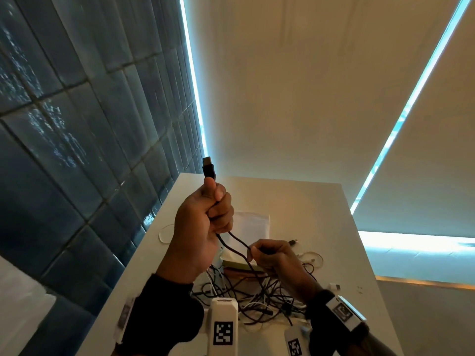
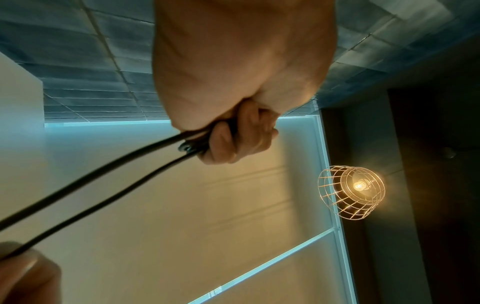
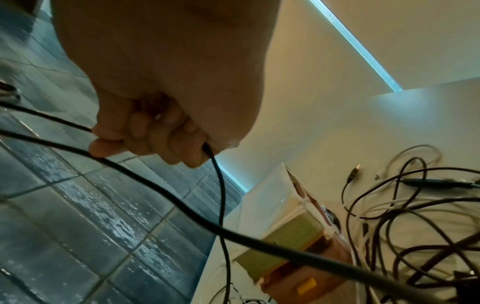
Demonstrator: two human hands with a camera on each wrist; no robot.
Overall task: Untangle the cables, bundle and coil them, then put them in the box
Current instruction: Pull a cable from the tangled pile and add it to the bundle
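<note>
Coiling is under way on one black cable (image 1: pixel 237 240), judging by the looped strands. The left hand (image 1: pixel 203 222) is raised in a fist, thumb up, clamped round the cable just below its plug (image 1: pixel 208 167), which pokes out above the thumb. Two strands drop out of the bottom of that fist. The left wrist view shows them leaving the curled fingers (image 2: pixel 233 139) side by side.

The right hand (image 1: pixel 272 255) sits lower and to the right of the left, close to it but not touching. Its fingers are curled round one of those strands. In the right wrist view the cable enters the right hand's fingers (image 3: pixel 145 133) from one side and leaves below, trailing down. The second strand passes just beside the knuckles.

Below both hands lies the tangle of cables (image 1: pixel 257 296), black and white together, on the white table (image 1: pixel 321 201). The held cable's free length runs down into that heap, so it looks only partly freed.

The box (image 3: pixel 293 234) sits just beyond the right hand, below the left fist, its flap up. Whether anything is inside it cannot be told.

The next move probably calls for the right hand to draw more slack up from the heap and feed another loop into the left fist. A pull against a snag could drag the whole tangle, so a gentle draw seems wise.
</note>
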